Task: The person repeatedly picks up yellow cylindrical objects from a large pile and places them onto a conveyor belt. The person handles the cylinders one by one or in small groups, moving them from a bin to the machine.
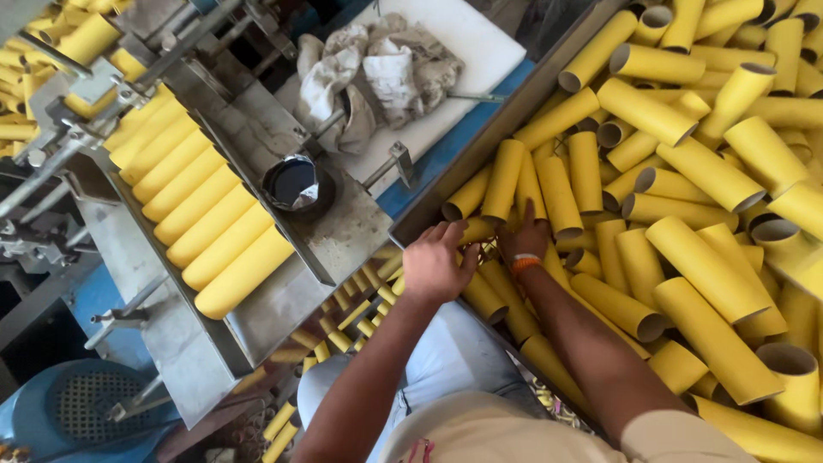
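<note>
A big bin on the right is heaped with yellow cardboard tubes. My left hand reaches over the bin's metal edge, fingers curled on a tube at the near corner. My right hand, with an orange band at the wrist, is pushed in among the tubes just beside it, fingers partly hidden by them. Whether it grips a tube cannot be told.
On the left a slanted metal chute carries a row of yellow tubes lying side by side. A small black pot and crumpled rags sit on a white board. Short tube pieces litter the floor. A blue motor housing is at lower left.
</note>
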